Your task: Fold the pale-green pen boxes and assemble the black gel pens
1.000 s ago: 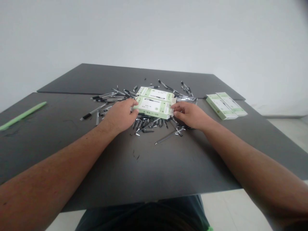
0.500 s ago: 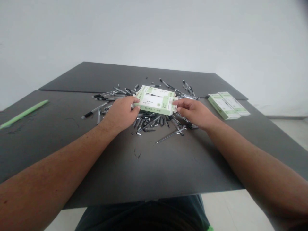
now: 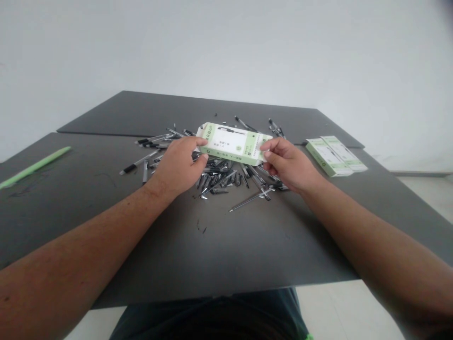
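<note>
A white and green cardboard pen box (image 3: 228,142), printed with a picture of a pen, is held over a heap of loose black and clear pens (image 3: 221,178). My left hand (image 3: 182,163) grips its left end, the index finger lying on the top face and the thumb by the near edge. At the right end, my right hand (image 3: 288,163) pinches the box between thumb and fingers. The box partly covers the pens below it. Whether anything is inside it cannot be seen.
Two more green and white pen boxes (image 3: 334,156) lie side by side on the right of the dark table (image 3: 233,255). A long light-green stick-like object (image 3: 37,166) lies at the far left. Behind the table stands a pale wall (image 3: 226,47).
The box has tilted and its right end has shifted right along with my right hand. Its right end looks different, with the loose flap no longer showing. My left hand has barely moved.
</note>
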### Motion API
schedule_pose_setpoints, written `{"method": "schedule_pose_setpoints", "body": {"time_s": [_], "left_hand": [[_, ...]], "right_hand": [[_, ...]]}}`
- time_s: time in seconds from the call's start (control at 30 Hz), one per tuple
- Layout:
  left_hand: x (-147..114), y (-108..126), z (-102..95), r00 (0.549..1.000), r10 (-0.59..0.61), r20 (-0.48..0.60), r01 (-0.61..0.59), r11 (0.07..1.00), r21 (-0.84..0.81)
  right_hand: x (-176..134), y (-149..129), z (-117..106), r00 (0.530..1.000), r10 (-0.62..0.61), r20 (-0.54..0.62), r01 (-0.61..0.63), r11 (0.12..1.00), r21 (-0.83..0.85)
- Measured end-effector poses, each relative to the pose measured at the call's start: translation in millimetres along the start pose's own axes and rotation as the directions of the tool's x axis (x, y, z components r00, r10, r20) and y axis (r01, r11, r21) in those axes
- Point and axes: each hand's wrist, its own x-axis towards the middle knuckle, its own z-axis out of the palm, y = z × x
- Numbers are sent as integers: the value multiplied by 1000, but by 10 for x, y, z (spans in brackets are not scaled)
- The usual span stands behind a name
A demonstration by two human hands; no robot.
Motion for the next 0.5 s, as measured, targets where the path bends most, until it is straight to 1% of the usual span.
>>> {"method": "schedule_pose_setpoints", "body": {"time_s": [0.1,0.23,0.3,0.4,0.5], "left_hand": [[-8,33,-15,999,34,-11,-34,999,-6],[-34,79,-36,997,72,-21,-72,997,-3],[-49,93,-39,994,105,-19,-106,994,-6],[-62,99,-37,990,137,-19,-138,990,-21],[-62,98,-46,988,154,-33,-155,987,-35]], "right_hand": [[3,-36,45,997,-25,-72,26,1000,16],[23,-76,52,978,23,-207,-16,999,39],[31,-93,37,969,29,-245,-20,999,43],[23,-129,26,977,25,-212,-17,999,41],[-5,-162,49,979,38,-199,-22,996,82]]}}
